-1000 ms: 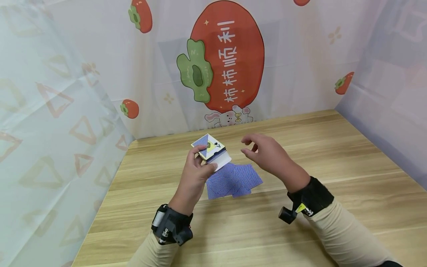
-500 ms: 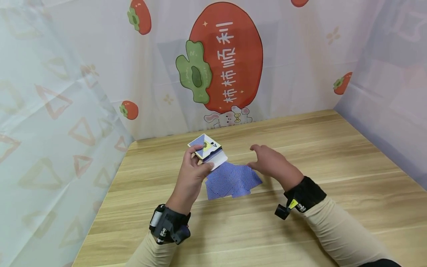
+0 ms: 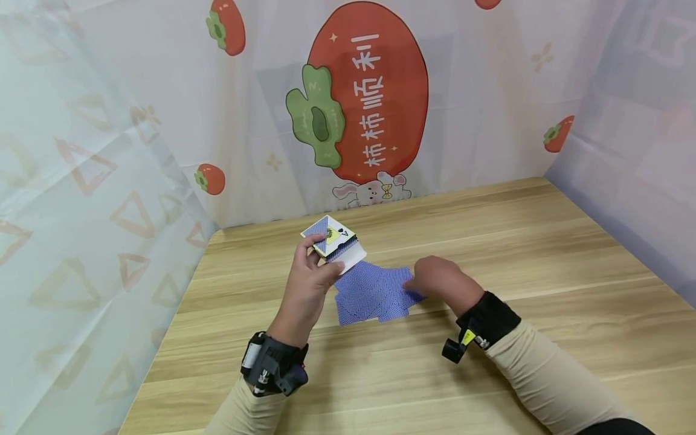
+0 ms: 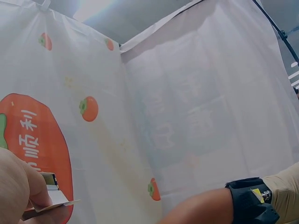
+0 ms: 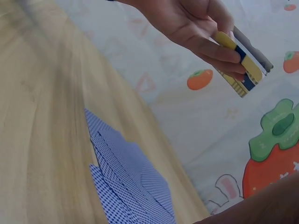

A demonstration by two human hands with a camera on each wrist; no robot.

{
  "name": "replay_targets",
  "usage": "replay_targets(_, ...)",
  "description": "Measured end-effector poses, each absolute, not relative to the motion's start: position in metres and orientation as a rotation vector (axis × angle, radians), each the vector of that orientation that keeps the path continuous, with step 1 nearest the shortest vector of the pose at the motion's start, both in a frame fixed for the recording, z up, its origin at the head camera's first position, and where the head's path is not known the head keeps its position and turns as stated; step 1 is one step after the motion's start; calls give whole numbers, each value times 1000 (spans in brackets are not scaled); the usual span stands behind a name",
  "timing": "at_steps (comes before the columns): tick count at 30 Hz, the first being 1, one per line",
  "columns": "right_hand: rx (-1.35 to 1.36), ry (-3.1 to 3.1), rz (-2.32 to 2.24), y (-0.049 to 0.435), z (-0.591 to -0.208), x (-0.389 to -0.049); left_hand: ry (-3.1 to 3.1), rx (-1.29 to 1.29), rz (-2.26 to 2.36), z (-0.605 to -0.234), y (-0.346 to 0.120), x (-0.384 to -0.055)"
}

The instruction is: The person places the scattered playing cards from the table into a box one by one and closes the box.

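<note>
Above the table, my left hand [image 3: 304, 284] grips a playing card box [image 3: 330, 234] between thumb and fingers. The box is tilted, with an ace printed on its front and its white end flap folded out toward me. From the right wrist view, the box's yellow and blue side [image 5: 247, 70] shows between the fingers. Blue-backed playing cards [image 3: 370, 296] lie face down in a loose, overlapping spread just below the box. My right hand [image 3: 446, 281] is bent down over the spread's right corner, thumb at the cards; its other fingertips are hidden.
The wooden table [image 3: 516, 241] carries the cards near its middle. A white curtain [image 3: 261, 121] printed with persimmons stands behind it, with more curtains at the left and right. Each wrist wears a black camera strap [image 3: 274, 365].
My right hand has come down and slightly left onto the right corner of the cards. The left hand, holding the box, has drifted a little left.
</note>
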State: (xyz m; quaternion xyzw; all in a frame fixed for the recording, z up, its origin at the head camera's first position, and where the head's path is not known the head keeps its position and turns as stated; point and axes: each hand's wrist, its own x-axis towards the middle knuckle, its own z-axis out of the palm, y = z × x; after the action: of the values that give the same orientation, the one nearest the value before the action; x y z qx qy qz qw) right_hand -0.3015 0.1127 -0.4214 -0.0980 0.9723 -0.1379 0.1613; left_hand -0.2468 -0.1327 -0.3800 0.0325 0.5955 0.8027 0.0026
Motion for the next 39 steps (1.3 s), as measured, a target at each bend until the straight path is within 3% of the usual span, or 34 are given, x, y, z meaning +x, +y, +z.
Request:
replay_targets(9,-397,2824,-265,91,-432,-291,1872,91,2510,-382,-132,-247)
replay_targets(39,-635,2707,-527,82,-432,-282,1917,101,2487,-384,-130,-248)
